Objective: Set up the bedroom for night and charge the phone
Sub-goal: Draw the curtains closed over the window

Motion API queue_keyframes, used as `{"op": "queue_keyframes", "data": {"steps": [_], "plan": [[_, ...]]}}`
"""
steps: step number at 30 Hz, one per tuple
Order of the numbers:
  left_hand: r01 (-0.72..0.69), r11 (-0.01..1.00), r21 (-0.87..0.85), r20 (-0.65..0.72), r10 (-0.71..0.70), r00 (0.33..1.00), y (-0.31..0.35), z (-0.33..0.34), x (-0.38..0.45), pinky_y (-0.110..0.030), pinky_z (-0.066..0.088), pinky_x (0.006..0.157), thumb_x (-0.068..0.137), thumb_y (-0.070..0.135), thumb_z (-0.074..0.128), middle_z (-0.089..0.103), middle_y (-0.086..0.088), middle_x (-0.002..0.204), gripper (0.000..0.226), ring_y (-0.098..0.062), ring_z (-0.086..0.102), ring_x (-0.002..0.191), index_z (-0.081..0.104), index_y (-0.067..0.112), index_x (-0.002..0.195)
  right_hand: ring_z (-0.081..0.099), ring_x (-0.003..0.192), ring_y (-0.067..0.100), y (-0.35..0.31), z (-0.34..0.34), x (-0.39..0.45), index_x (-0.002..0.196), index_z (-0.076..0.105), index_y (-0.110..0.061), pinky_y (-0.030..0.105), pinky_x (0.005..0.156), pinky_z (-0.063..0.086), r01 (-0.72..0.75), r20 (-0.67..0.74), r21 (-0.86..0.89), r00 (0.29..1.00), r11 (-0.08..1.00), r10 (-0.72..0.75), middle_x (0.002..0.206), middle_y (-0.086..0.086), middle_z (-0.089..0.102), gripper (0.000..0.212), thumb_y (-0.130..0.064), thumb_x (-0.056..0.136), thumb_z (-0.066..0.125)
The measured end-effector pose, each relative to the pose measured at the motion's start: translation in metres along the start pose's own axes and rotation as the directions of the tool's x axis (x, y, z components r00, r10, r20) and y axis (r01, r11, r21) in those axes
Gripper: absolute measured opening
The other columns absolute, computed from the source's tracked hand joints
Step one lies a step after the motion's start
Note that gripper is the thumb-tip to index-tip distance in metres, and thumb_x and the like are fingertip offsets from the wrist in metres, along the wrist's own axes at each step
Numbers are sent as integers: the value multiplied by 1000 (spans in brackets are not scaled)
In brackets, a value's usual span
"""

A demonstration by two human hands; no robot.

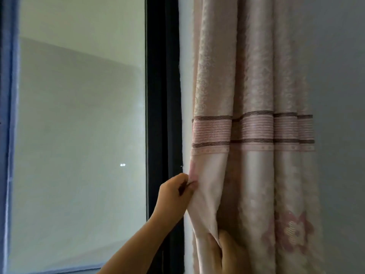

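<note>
A pink patterned curtain (pixel 250 95) with dark horizontal stripes hangs gathered in folds to the right of the window (pixel 79 115). My left hand (pixel 174 191) pinches the curtain's left edge just below the striped band. Lower down, my right hand (pixel 227 252) grips a fold of the same curtain near the bottom of the view, partly wrapped in the cloth. No phone is in view.
A dark vertical window frame (pixel 162 95) stands between the glass and the curtain. A blue curtain or frame edge (pixel 7 115) runs down the far left. A grey wall (pixel 339 95) lies to the right of the curtain.
</note>
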State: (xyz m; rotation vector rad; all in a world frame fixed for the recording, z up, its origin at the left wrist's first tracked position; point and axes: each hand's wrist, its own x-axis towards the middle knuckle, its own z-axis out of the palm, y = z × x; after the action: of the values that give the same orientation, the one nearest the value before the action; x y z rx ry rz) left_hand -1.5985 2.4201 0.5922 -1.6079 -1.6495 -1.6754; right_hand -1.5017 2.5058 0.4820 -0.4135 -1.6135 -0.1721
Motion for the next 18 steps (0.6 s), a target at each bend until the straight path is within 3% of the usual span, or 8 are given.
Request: {"op": "queue_keyframes", "data": {"steps": [2, 3, 4, 5, 8, 11, 14, 18], "plan": [[-37, 999, 8, 9, 36, 999, -6, -31, -2, -8, 39, 51, 82, 12, 58, 46, 2, 55, 22, -7, 41, 51, 54, 1, 63, 55, 52, -10, -32, -6, 5, 78, 66, -20, 4, 87, 35, 11, -19, -51, 1000, 999, -12, 38, 1, 61, 44, -37, 90, 27], [-47, 999, 15, 5, 47, 999, -9, -47, -4, -10, 37, 50, 82, 11, 58, 46, 1, 55, 22, -8, 38, 49, 54, 0, 64, 55, 62, -13, -52, -9, 5, 75, 65, -17, 7, 87, 40, 8, -34, -53, 999, 999, -10, 39, 0, 59, 54, -40, 92, 19], [-47, 999, 15, 2, 47, 999, -12, -64, -6, -10, 36, 49, 82, 11, 58, 46, 0, 55, 21, -8, 37, 48, 54, 0, 64, 54, 66, -3, -72, -12, 4, 72, 61, -17, 12, 72, 47, 20, -40, -51, 999, 999, -22, 44, -2, 58, 52, -38, 93, 19], [-48, 999, -3, 1, 48, 999, -13, -80, -10, -10, 36, 47, 82, 11, 58, 47, 0, 54, 21, -8, 38, 48, 53, 4, 62, 48, 63, 8, -89, -11, 0, 69, 54, -19, 15, 58, 42, 28, -39, -21, 999, 999, -29, 54, 1, 56, 38, -32, 92, 26], [-52, 990, -130, 42, 58, 997, -12, -120, -23, -17, 40, 50, 81, 8, 58, 45, 1, 52, 32, -13, 44, 49, 44, 16, 54, 32, 58, 9, -141, -15, -9, 67, 37, -20, 21, 52, 31, -154, -31, 72, 987, 985, 157, 73, 3, 43, 10, -20, 76, 41], [-100, 978, -182, 103, 120, 987, -1, -153, -36, -30, 41, 55, 82, 7, 57, 42, 1, 51, 37, -22, 44, 54, 38, 18, 52, 39, 56, 13, -191, -22, -17, 69, 37, -20, 14, 49, 26, -244, -35, -34, 969, 969, 243, 49, 1, 50, 11, -25, 78, 39], [-172, 979, -111, 104, 184, 977, 8, -184, -44, -16, 31, 48, 83, 7, 54, 32, 5, 48, 45, -13, 31, 48, 28, 22, 51, 48, 30, 10, -233, -29, -17, 68, 44, -19, 14, 40, 27, -225, 51, -211, 969, 951, 241, 36, 1, 54, 28, -35, 86, 32], [-225, 971, -81, 37, 229, 973, 2, -233, -48, -13, 32, 49, 85, 14, 52, 33, 5, 48, 41, -11, 30, 48, 29, 21, 51, 52, 31, 6, -278, -20, -12, 67, 52, -19, 11, 38, 35, -184, 154, -269, 961, 946, 230, 39, 0, 59, 39, -37, 90, 26]]}}
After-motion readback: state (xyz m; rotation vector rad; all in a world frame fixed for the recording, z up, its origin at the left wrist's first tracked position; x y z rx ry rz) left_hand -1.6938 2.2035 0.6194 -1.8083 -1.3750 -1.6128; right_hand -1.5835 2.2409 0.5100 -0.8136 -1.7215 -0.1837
